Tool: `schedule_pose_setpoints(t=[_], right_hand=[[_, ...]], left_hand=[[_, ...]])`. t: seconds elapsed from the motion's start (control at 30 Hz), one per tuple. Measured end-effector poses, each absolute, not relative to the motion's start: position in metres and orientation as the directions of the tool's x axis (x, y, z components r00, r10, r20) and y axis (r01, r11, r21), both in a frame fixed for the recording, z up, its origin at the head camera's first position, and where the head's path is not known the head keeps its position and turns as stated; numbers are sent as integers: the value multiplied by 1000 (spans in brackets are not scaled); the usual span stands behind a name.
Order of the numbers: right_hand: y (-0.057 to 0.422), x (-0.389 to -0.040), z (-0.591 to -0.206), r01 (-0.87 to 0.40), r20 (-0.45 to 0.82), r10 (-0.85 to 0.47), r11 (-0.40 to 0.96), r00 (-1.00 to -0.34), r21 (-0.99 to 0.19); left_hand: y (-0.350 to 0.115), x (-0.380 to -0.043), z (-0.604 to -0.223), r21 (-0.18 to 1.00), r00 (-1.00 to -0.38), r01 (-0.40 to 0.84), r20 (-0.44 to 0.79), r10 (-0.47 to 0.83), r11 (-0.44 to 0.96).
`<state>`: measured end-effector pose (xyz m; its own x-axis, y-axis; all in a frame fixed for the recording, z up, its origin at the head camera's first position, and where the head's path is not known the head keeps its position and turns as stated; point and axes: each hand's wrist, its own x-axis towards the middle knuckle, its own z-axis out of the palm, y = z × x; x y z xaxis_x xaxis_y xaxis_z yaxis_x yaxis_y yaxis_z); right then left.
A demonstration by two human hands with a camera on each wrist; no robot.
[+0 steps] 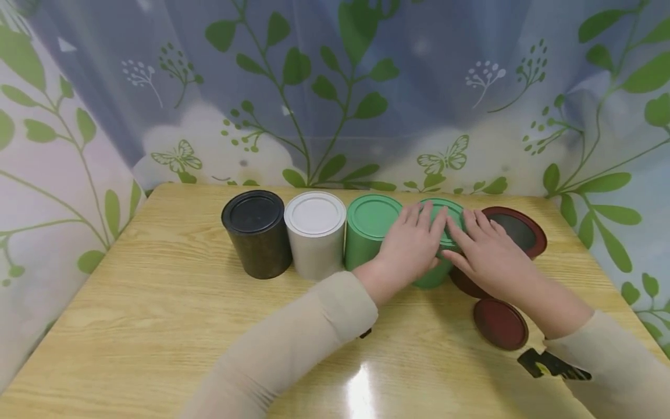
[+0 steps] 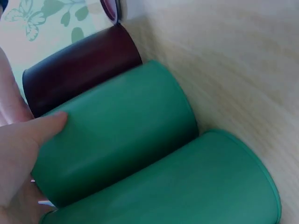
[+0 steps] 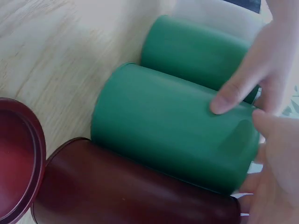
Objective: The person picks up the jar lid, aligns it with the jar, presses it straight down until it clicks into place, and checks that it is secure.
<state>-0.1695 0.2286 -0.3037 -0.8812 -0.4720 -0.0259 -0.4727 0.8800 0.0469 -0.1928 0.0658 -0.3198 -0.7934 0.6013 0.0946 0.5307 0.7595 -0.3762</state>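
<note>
A green can [image 1: 431,278] stands under both hands, its green lid [image 1: 442,206] on top. My left hand [image 1: 410,244] lies over the left part of that lid with fingers extended, and its thumb [image 2: 53,126] touches the can's side. From the right, my right hand [image 1: 492,250] rests its outstretched fingers across the lid's right part, thumb at the rim. Touching distance to the left is a second lidded green can [image 1: 373,218]. A dark red can [image 1: 466,285] without a lid stands close on the right, partly behind my right hand.
A white lidded can [image 1: 316,244] and a black lidded can [image 1: 259,241] continue the row leftward. On the wooden table [image 1: 157,326], a dark red lid [image 1: 501,324] lies in front of the dark red can. A leaf-patterned curtain [image 1: 324,116] hangs behind.
</note>
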Motion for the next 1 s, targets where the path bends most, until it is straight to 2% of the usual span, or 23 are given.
schedule_pose_setpoints(t=[0.43, 0.87, 1.0], right_hand=[[258, -143, -304, -473, 43, -471, 878, -881, -74], [302, -117, -323, -512, 212, -485, 854, -848, -94], [316, -112, -330, -521, 249, -485, 847, -838, -103]], left_hand=[[61, -164, -322, -333, -743, 576, 167, 648, 746], [65, -129, -325, -340, -591, 695, 232, 773, 633], [71, -123, -328, -343, -570, 720, 205, 796, 604]])
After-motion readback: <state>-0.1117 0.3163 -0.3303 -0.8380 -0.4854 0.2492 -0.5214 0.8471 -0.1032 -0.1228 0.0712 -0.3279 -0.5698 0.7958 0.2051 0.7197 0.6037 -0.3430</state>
